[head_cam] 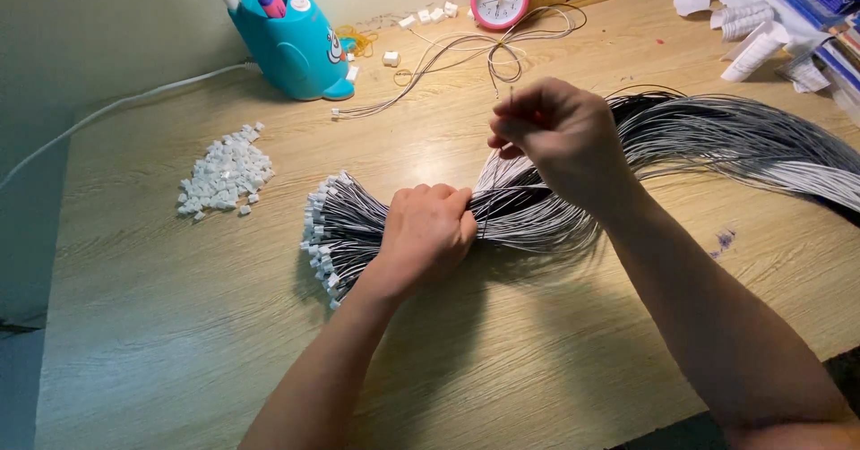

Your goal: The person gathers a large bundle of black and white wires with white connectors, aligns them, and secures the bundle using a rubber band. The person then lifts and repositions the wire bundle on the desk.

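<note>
Wire bundle (537,201) flat on wooden desk (179,325). Left hand (428,231) clenched over bundle beside white connector ends (321,235); right hand (560,137) pinching single strand, lifted. Best: clamp firmly, draw strand straight, avoid snagging neighbours.

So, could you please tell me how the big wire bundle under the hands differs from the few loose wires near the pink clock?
The big wire bundle is thick and dense, gripped by the left hand; the loose wires are few and untouched. The bundle fans straight across the desk; the loose wires loop. Both are thin, grey-white wires.
</note>
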